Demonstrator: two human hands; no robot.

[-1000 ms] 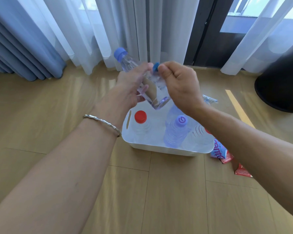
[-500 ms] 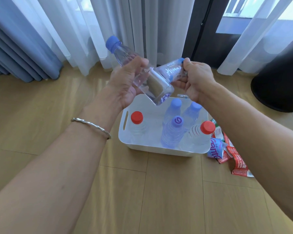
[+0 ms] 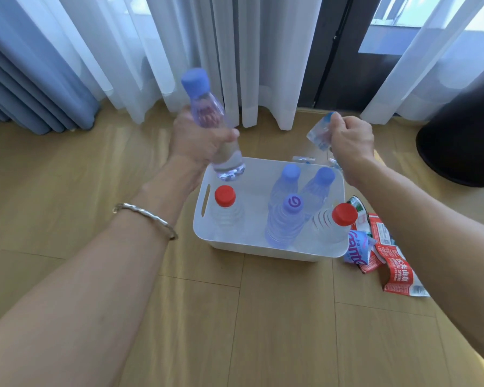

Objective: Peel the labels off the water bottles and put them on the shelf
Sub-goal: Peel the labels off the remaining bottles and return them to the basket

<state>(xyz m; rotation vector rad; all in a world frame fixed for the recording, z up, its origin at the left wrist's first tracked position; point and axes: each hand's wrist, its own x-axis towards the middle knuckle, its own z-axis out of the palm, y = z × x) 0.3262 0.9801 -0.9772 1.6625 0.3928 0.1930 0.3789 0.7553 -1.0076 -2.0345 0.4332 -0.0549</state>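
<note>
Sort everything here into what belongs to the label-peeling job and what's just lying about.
Job: bottle in the left hand; peeled label in the right hand; five bottles in the white tub; torn-off labels on the floor.
Lying about: blue curtain; sheer white curtains; black round object.

On the floor (image 3: 263, 331), a red peeled label (image 3: 400, 276) reads "NONGFU SPRING" beside Chinese characters; the blue label (image 3: 357, 251) next to it shows "Gante".

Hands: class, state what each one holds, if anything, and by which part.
The left hand grips a blue-capped bottle round its middle. The right hand pinches a peeled label by one end.
</note>
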